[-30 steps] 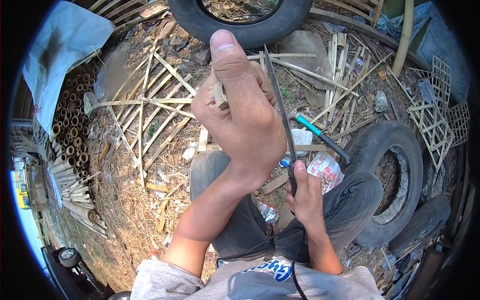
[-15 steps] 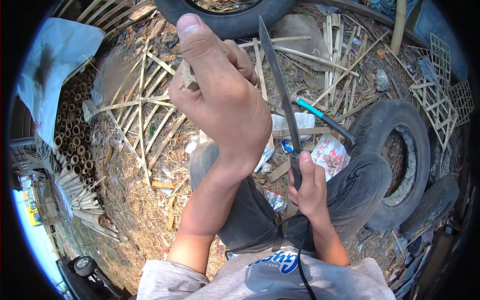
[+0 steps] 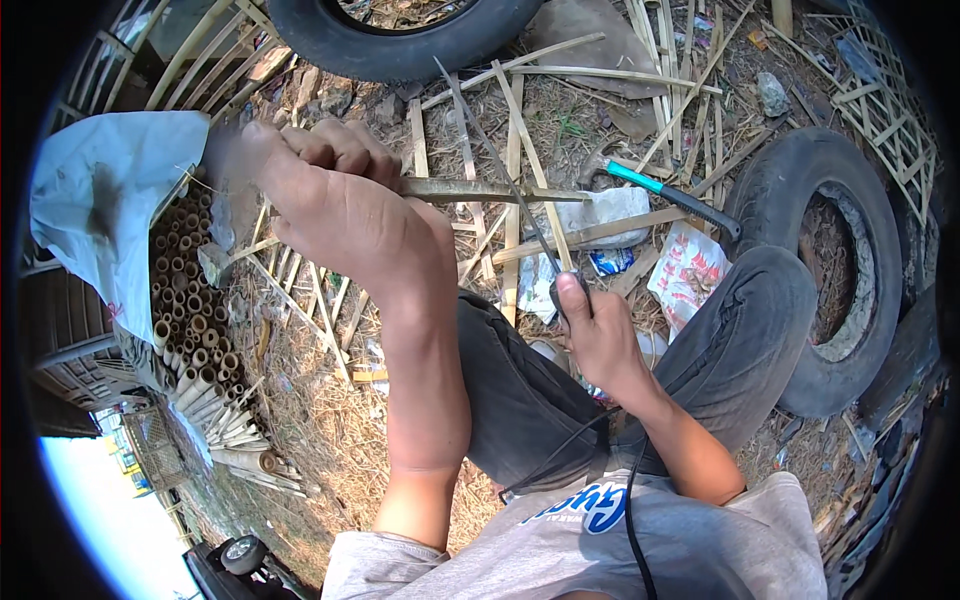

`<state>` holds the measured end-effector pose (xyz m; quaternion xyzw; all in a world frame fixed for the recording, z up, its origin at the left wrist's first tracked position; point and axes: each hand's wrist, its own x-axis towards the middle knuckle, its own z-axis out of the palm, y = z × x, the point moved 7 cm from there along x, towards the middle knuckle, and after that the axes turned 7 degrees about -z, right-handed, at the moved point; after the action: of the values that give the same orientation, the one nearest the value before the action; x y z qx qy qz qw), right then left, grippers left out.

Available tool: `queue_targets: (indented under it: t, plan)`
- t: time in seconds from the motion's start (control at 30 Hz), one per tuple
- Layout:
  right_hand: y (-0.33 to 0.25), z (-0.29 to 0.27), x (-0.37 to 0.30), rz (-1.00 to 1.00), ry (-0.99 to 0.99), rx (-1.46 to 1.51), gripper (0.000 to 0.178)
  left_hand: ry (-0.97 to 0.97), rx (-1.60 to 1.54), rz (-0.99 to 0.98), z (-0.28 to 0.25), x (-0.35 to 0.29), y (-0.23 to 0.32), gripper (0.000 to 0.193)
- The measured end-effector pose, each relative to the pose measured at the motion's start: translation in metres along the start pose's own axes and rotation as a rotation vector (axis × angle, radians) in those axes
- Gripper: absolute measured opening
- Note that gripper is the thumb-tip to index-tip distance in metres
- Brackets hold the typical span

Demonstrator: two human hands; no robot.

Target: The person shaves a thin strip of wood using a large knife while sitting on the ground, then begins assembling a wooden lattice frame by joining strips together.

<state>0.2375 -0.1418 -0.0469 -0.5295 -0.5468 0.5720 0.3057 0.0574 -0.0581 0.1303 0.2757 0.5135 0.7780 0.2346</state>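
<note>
My left hand (image 3: 350, 215), raised at the left, is closed around one end of a flat bamboo strip (image 3: 455, 190). The strip points to the right, roughly level. In my right hand (image 3: 605, 345) is the dark handle of a long knife (image 3: 490, 150), gripped with the thumb along it. Its narrow blade slants up and left, crossing the strip near the strip's middle; I cannot tell whether they touch. Beneath the strip's far end lies a whitish block (image 3: 615, 215). A hammer (image 3: 635, 178) with a teal and black handle rests just beyond the block.
One tyre (image 3: 750, 205) lies beside my right knee, another (image 3: 410, 58) at the far side. Split bamboo strips (image 3: 515, 140) are scattered over the dry straw. Stacked bamboo tubes (image 3: 185, 290) sit at the left under a pale sheet (image 3: 120, 200). Woven bamboo lattice (image 3: 890, 140) stands far right.
My left hand has turned and moved left and down, bringing the bamboo strip into side view. My right hand has risen slightly leftward, and the knife blade now leans across the strip.
</note>
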Motion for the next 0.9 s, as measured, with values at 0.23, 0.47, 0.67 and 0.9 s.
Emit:
queue_targets:
  t: [0.23,0.47,0.67,0.9]
  plan:
    - [-0.032,-0.004,-0.007,-0.123,-0.016,0.034,0.058,-0.072,0.014,0.053,-0.001,0.003,0.005,0.043]
    - [-0.022,-0.002,-0.004,-0.007,-0.03,0.078,0.061,-0.106,-0.024,0.094,-0.001,0.005,0.005,0.045]
    - [0.014,0.001,0.001,0.024,-0.031,0.153,0.053,-0.13,-0.021,0.12,0.011,-0.011,0.007,0.045]
    - [-0.043,-0.011,-0.013,-0.209,0.015,0.069,0.048,-0.082,0.001,0.073,0.006,-0.012,0.006,0.045]
